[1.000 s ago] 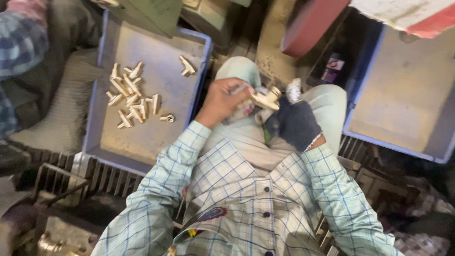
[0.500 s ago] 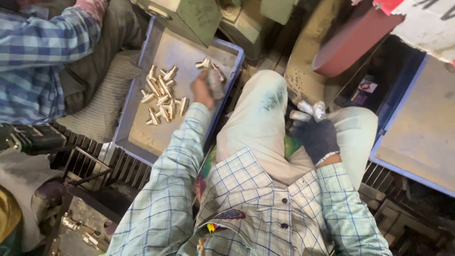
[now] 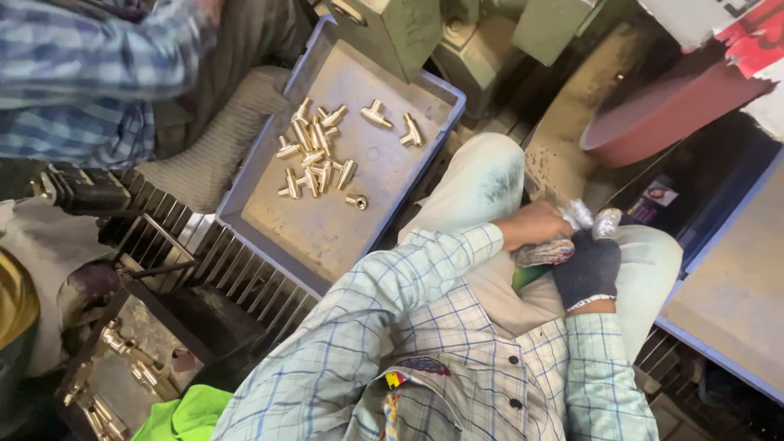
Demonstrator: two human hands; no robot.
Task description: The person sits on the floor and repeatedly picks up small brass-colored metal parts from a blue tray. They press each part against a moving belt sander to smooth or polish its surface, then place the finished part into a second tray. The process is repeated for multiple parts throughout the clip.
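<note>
I see both hands meeting over my lap, right of centre in the frame. My bare left hand (image 3: 535, 224) closes its grip on a small silvery metal fitting (image 3: 545, 251); my dark-gloved right hand (image 3: 590, 265) clamps on the same piece from below, its taped fingertips (image 3: 606, 222) against it. The fitting looks stiff, dense for its size and likely slick, so I judge its ends the safest hold. A grey-blue plastic tray (image 3: 327, 237) holding short brass tee fittings (image 3: 314, 155) sits upper left, just beside my knee; its raised rim is the edge to clear. Another person's checked sleeve (image 3: 90, 73) crowds the far left.
</note>
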